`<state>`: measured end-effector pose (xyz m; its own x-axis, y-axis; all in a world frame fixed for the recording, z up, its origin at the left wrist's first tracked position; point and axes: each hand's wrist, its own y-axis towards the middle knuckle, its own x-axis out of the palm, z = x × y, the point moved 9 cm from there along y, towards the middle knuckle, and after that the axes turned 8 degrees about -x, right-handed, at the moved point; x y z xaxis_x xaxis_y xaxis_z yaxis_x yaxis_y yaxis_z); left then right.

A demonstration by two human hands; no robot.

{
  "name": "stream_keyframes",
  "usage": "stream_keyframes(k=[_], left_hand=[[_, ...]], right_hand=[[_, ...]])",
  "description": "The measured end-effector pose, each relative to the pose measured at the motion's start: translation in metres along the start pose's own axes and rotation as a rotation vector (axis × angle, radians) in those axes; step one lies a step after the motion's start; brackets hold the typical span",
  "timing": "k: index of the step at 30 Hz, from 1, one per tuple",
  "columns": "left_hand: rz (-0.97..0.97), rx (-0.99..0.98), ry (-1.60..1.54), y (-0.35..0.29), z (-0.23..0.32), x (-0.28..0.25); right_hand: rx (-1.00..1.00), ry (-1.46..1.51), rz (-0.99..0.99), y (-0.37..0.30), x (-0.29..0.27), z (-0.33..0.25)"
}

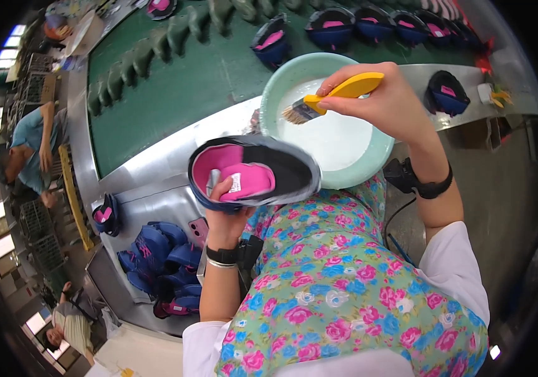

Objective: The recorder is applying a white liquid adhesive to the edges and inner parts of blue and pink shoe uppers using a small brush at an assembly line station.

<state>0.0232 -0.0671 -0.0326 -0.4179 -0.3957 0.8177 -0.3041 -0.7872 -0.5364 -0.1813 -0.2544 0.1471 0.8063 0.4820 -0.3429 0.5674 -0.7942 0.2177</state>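
Note:
My left hand (226,217) grips a navy shoe upper (291,171) by its heel end, thumb inside the opening. Bright pink lining, a white label and a black front part show in it. Closed round the handle of a yellow paintbrush (358,85), my right hand (389,103) holds it over a pale green basin (271,85). The bristles (295,114) point down and left, above the white liquid (344,141) in the basin. The shoe upper is left of the basin, its toe end overlapping the rim in view.
Ahead runs a green conveyor belt (231,69) with a row of dark green foot forms (178,31) and several navy uppers (330,26). More uppers (156,248) lie in a metal tray at left, near a pink phone (198,229). Two people (30,147) are farther left.

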Motion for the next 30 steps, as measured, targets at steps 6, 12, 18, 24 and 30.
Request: stream_keyframes(k=[6, 12, 18, 24, 30], left_hand=[[0.034, 0.18, 0.383, 0.004, -0.018, -0.018], [-0.303, 0.166, -0.343, 0.019, -0.036, 0.033], [0.041, -0.138, 0.067, -0.001, -0.037, -0.012], [0.155, 0.197, 0.213, -0.004, 0.012, 0.013], [0.094, 0.566, 0.744, -0.005, 0.075, 0.04]], right_hand=[[-0.375, 0.317, -0.413, 0.018, 0.093, -0.075], [-0.277, 0.161, -0.369, 0.03, 0.092, -0.034], [0.056, -0.286, -0.401, 0.002, 0.066, -0.002], [0.063, 0.103, -0.127, 0.011, 0.054, -0.017], [-0.186, -0.161, -0.54, 0.048, 0.137, -0.059]])
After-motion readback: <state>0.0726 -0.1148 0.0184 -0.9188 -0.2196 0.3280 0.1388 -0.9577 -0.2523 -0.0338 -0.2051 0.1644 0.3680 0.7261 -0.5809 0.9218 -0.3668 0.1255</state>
